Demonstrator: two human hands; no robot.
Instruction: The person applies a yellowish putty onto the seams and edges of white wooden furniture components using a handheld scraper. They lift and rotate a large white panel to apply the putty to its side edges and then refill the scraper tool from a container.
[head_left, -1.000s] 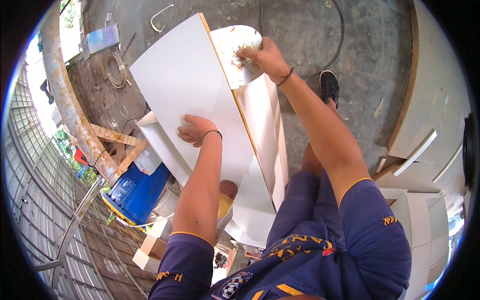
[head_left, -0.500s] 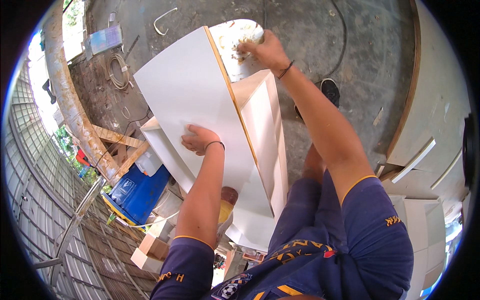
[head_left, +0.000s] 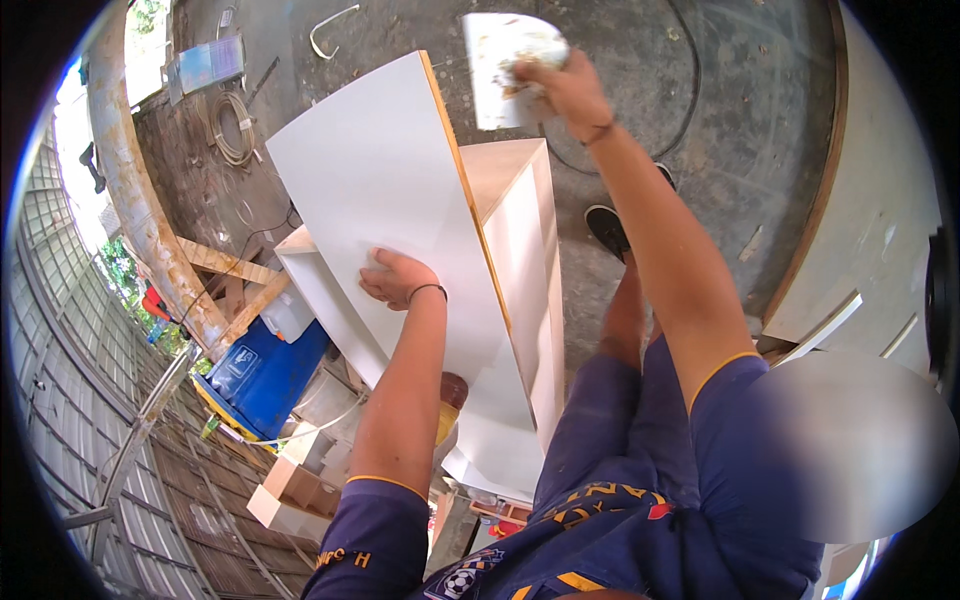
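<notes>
A large white board [head_left: 390, 190] with a bare wooden edge leans tilted on a white open cabinet box [head_left: 525, 260]. My left hand [head_left: 397, 278] presses on the board's face, fingers curled over what may be a small white pad. My right hand [head_left: 560, 85] is raised beyond the box's far end and grips a white smeared sheet [head_left: 500, 60]. A dark shoe [head_left: 608, 228] stands on the concrete floor beside the box.
A blue box-shaped container [head_left: 255, 375] and wooden offcuts [head_left: 235, 275] lie to the left. A cable coil [head_left: 232, 140] and a rusty pipe [head_left: 135, 200] sit at upper left. White panels [head_left: 860, 250] lean at right. Metal grating [head_left: 80, 440] fills the lower left.
My right hand has lifted the white sheet up and away from the box's far end. My left hand slid slightly down the board. The view has come closer.
</notes>
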